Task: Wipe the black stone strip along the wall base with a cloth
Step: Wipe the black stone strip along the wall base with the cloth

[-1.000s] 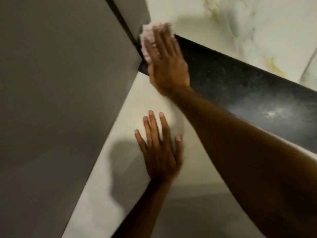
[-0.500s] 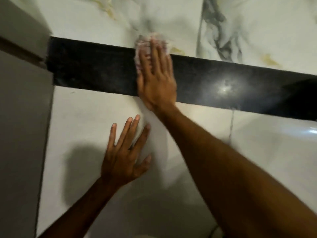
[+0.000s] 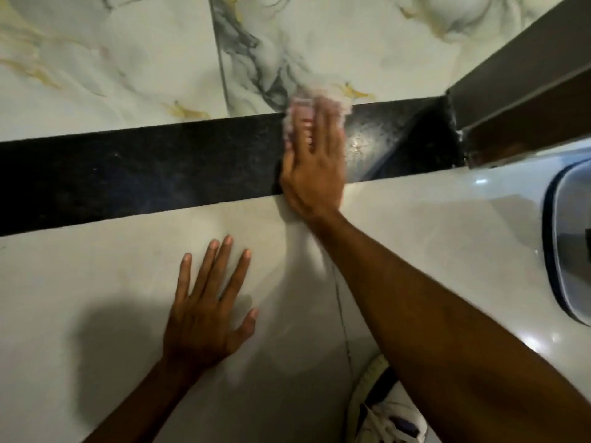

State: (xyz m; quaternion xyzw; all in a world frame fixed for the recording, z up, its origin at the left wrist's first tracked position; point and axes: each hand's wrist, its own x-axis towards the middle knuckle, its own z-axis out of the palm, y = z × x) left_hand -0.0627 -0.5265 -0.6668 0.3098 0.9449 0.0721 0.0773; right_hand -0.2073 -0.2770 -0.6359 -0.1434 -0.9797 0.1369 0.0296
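A black stone strip [image 3: 144,167] runs across the view between the marbled wall tiles above and the pale floor tiles below. My right hand [image 3: 315,169] lies flat on the strip toward its right end, pressing a pinkish-white cloth [image 3: 302,107] against the stone. The cloth shows blurred above and left of my fingers; the rest is hidden under the palm. My left hand [image 3: 208,311] rests flat on the floor tile below the strip, fingers spread, holding nothing.
A grey door frame or panel [image 3: 511,75] meets the strip's right end. A white object with a dark rim [image 3: 566,238] sits at the right edge. A white shoe [image 3: 390,414] shows at the bottom, by a floor tile joint [image 3: 342,314].
My right hand has slid the cloth rightward along the strip, from the left corner by the grey panel toward the right end. The view has swung right with it; my left hand stays planted on the floor.
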